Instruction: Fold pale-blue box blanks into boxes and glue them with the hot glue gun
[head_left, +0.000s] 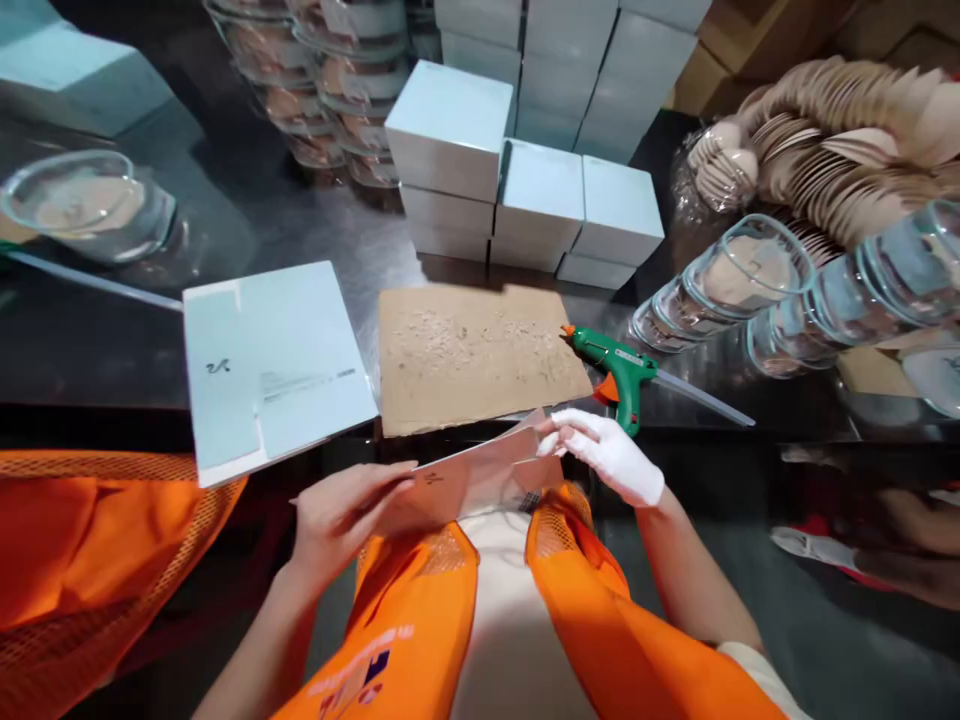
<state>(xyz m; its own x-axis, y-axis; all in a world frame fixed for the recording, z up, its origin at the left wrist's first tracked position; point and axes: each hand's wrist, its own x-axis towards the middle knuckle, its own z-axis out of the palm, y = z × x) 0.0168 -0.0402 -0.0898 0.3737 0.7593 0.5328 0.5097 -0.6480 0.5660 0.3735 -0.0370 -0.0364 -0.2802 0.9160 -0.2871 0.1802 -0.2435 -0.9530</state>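
Observation:
Close to my body I hold a folded flat white carton [469, 488] with dark print on it. My left hand [341, 512], bare, grips its left end between thumb and fingers. At the right end, my right hand [606, 455], in a white glove, pinches the carton's edge near a flap. Just beyond that hand, a green glue gun [619, 365] with an orange trigger lies on the table, its nozzle over a brown cardboard sheet [476, 365] spotted with dried glue. Flat white cartons [281, 365] lie to the left, overhanging the table's front edge.
Stacked white boxes [454, 115] stand behind the cardboard. Clear round containers [352, 95] rise in stacks at the back left, with more containers [716, 285] leaning at right. Fan-shaped beige pieces [832, 150] are piled far right. A glue stick [97, 278] points in from the left.

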